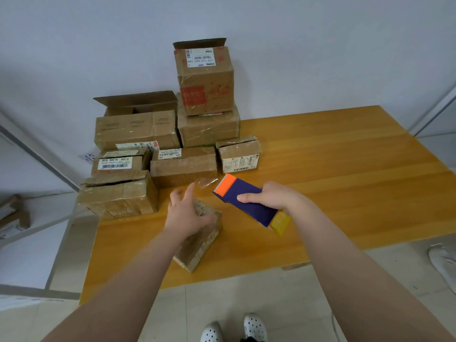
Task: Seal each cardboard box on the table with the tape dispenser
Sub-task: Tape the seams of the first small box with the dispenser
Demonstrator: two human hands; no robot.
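A small cardboard box (201, 243) lies near the front edge of the wooden table (345, 193), partly under my left hand (187, 211). That hand hovers over its far end with fingers spread, and a strip of clear tape (207, 181) hangs by the fingertips; whether they touch it is unclear. My right hand (271, 196) grips a purple tape dispenser (246, 201) with an orange cutter end and a yellow back, raised to the right of the box. Several more cardboard boxes (183, 166) stand behind.
Boxes are stacked at the table's back left against the wall; the tallest one (204, 80) and a wide one (138, 124) have open flaps. The table's right half is bare wood. More boxes (14, 218) lie on a surface to the left. My shoes (234, 328) show below.
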